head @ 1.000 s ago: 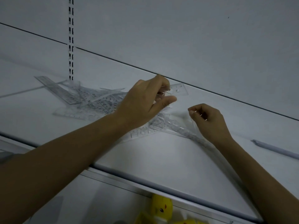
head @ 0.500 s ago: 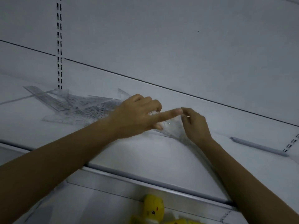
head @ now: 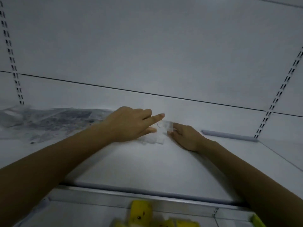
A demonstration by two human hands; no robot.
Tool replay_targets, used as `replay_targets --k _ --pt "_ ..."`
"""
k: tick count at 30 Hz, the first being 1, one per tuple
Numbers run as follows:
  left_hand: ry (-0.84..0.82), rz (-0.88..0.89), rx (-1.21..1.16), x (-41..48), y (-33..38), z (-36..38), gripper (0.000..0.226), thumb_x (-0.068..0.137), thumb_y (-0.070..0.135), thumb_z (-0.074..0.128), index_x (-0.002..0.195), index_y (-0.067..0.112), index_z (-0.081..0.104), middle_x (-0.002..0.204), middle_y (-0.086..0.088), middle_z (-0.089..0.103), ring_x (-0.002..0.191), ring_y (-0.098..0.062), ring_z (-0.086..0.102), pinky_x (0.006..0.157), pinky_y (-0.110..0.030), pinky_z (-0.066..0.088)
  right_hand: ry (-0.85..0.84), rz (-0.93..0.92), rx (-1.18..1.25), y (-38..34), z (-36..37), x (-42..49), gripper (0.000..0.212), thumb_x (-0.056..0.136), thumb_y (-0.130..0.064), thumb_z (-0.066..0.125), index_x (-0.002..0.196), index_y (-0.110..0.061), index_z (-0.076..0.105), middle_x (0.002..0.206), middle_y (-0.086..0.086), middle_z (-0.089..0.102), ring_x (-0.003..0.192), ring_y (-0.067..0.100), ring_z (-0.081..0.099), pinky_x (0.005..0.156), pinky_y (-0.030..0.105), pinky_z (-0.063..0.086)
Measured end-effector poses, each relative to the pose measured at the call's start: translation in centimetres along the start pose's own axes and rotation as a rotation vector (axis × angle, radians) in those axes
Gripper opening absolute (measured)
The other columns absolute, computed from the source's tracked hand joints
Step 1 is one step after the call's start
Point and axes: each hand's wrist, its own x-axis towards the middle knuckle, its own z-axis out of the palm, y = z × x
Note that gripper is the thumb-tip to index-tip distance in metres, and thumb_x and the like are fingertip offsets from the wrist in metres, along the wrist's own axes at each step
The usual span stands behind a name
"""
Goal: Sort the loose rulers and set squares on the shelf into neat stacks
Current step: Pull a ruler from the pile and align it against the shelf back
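we are squaring up a small clear stack (head: pixel 158 134) between our flat, open left hand (head: pixel 129 124) and right hand (head: pixel 186 136), whose blurred fingers we cannot tell are pinching it or only touching, and next we judge the loose rulers (head: pixel 49 120) at left need gathering.

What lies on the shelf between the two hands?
In the head view, a small clear plastic piece, blurred, lies on the white shelf between the left hand and right hand; both hands touch it.

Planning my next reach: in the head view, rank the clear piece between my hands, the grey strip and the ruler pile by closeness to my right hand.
1. Clear piece, touching the right hand, left of it.
2. Grey strip, to its right.
3. Ruler pile, far left.
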Motion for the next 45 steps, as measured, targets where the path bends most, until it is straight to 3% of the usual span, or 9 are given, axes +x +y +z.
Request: replay_targets --k 5,9,17,22,28,32,37,41,45 --pt "-0.015 -0.238 0.028 9.2 4.6 2.9 0.058 0.096 0.050 0.025 0.144 0.018 0.035 0.115 -0.003 0.058 0.086 -0.022 0.062 0.053 -0.029 0.032 0.090 -0.044 -0.211 3.1 -2.2 -2.0 0.041 0.097 -0.041 0.039 0.127 -0.018 0.054 0.129 0.004 0.058 0.113 0.021 0.055 0.098 0.036 0.043" --pt "0.006 -0.298 -0.106 12.0 6.8 5.3 0.053 0.090 0.045 0.035 0.116 0.010 0.063 0.088 -0.006 0.066 0.059 -0.022 0.062 0.042 -0.023 0.033 -0.003 -0.157 -0.030 4.5 -1.6 -2.4 0.039 0.098 -0.043 0.036 0.117 -0.017 0.058 0.117 0.003 0.064 0.102 0.020 0.059 0.094 0.040 0.046" --pt "-0.039 -0.284 -0.054 9.9 4.2 6.8 0.048 0.085 0.033 0.049 0.119 0.002 0.061 0.089 -0.011 0.065 0.063 -0.022 0.060 0.044 -0.018 0.030 0.096 -0.193 0.197 5.6 -0.6 -0.5 0.053 0.094 -0.039 0.050 0.142 -0.021 0.037 0.142 -0.005 0.045 0.129 0.014 0.043 0.102 0.019 0.028" --pt "0.040 -0.346 -0.060 10.6 4.5 5.9 0.058 0.073 0.014 0.053 0.130 -0.002 0.051 0.089 -0.014 0.061 0.063 -0.023 0.056 0.044 -0.020 0.030 0.580 -0.058 0.605 4.5 -2.3 -1.1 0.050 0.088 -0.037 0.060 0.131 -0.019 0.042 0.123 -0.010 0.047 0.101 0.004 0.054 0.079 0.010 0.041" --pt "0.036 -0.264 -0.022 10.0 4.8 5.8 0.058 0.085 0.031 0.040 0.135 0.003 0.047 0.091 -0.009 0.062 0.068 -0.022 0.057 0.044 -0.023 0.034 0.640 0.066 1.124 4.1 -5.5 -1.4 0.012 0.092 -0.016 0.058 0.086 -0.007 0.063 0.065 -0.003 0.068 0.054 0.008 0.065 0.068 0.025 0.056" --pt "-0.002 -0.460 -0.080 9.4 3.8 5.1 0.053 0.092 0.042 0.026 0.130 0.017 0.055 0.096 -0.002 0.067 0.077 -0.023 0.065 0.053 -0.027 0.044 0.701 0.198 1.344 5.4 -7.2 -1.8 0.021 0.091 -0.026 0.061 0.101 -0.008 0.063 0.088 0.004 0.068 0.061 0.003 0.064 0.074 0.023 0.057" --pt "-0.099 -0.727 -0.719 9.7 5.5 5.3 0.042 0.090 0.060 0.026 0.095 0.031 0.057 0.080 0.020 0.068 0.063 -0.003 0.058 0.065 -0.031 0.049 1.063 -0.187 0.241 5.1 -6.1 -3.0 0.050 0.085 -0.031 0.063 0.132 -0.020 0.047 0.140 0.003 0.043 0.127 0.016 0.041 0.104 0.034 0.032" --pt "-0.143 -0.791 -1.246 10.5 6.2 4.7 0.030 0.098 0.032 0.040 0.093 0.009 0.058 0.074 -0.001 0.072 0.051 -0.016 0.059 0.045 -0.026 0.044 0.774 -0.618 -0.504 5.2 -6.4 -2.9 0.050 0.073 -0.019 0.076 0.120 -0.019 0.061 0.129 0.008 0.060 0.120 0.027 0.054 0.107 0.045 0.029" --pt "-0.288 -0.739 -1.291 10.7 7.4 3.9 0.029 0.095 0.033 0.045 0.083 0.013 0.062 0.068 -0.002 0.071 0.046 -0.015 0.058 0.044 -0.018 0.040 0.614 -0.733 -0.595 7.5 -6.7 -3.8 0.046 0.071 -0.018 0.080 0.115 -0.016 0.066 0.109 0.007 0.068 0.093 0.027 0.064 0.081 0.036 0.048"
